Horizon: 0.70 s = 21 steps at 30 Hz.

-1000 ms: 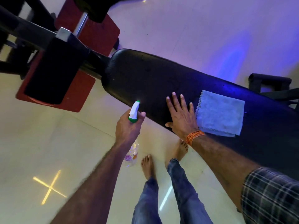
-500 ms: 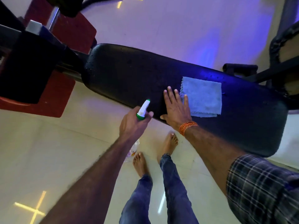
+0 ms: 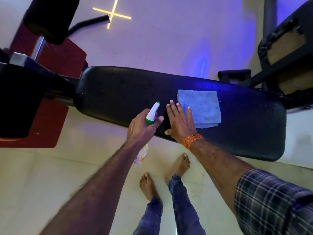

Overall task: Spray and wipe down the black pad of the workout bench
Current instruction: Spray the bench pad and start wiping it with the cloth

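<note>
Pressing straight, close-set fingers (image 3: 173,110) of the right hand (image 3: 182,126) flat on the black pad (image 3: 127,92), little finger lying over the edge of the blue cloth (image 3: 201,107) spread there. Curling left hand (image 3: 142,128) fingers (image 3: 156,120) round the spray bottle (image 3: 152,111), nozzle pointing over the droplet-speckled pad. Standing barefoot on the tiled floor (image 3: 42,175).

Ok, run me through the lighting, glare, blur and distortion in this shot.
Head view: violet-blue light washes the far floor and the right part of the black pad, tinting the cloth blue; the near floor reads warm cream; a yellow cross of glare sits on the far tiles; the wide lens bows the pad; the left forearm looks soft toward the bottom edge.
</note>
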Tool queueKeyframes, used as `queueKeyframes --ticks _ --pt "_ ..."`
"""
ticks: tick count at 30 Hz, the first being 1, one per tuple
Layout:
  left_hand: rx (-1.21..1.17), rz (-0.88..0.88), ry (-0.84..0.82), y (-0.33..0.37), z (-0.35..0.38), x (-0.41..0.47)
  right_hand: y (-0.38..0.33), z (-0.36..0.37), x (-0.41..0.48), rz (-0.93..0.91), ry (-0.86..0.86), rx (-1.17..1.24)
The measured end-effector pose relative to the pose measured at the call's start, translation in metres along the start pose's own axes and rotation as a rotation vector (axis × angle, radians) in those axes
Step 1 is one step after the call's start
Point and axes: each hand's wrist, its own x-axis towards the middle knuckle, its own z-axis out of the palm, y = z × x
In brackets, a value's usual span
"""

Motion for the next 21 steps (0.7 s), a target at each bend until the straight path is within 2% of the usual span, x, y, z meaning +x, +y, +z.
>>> queueKeyframes --ticks 4,6,9,13,17,21 --pt "0.116 -0.053 -0.062 -0.026 -0.002 -0.020 -0.004 0.000 0.000 0.005 -0.012 -0.006" --pt "0.097 -0.046 -0.096 -0.034 0.000 -0.031 -0.004 0.000 -0.001 -0.001 -0.007 0.003" --pt "0.107 -0.068 -0.028 -0.029 0.001 -0.023 -0.002 -0.001 -0.001 -0.007 0.006 0.012" --pt "-0.064 -0.047 -0.004 -0.003 0.002 0.015 0.002 -0.003 0.000 0.020 0.011 0.061" --pt "0.089 -0.012 -0.005 0.015 0.007 0.034 0.003 -0.004 0.004 0.032 -0.005 0.070" --pt "0.015 0.014 0.026 0.026 0.010 0.035 0.005 -0.005 0.008 -0.006 -0.022 0.071"
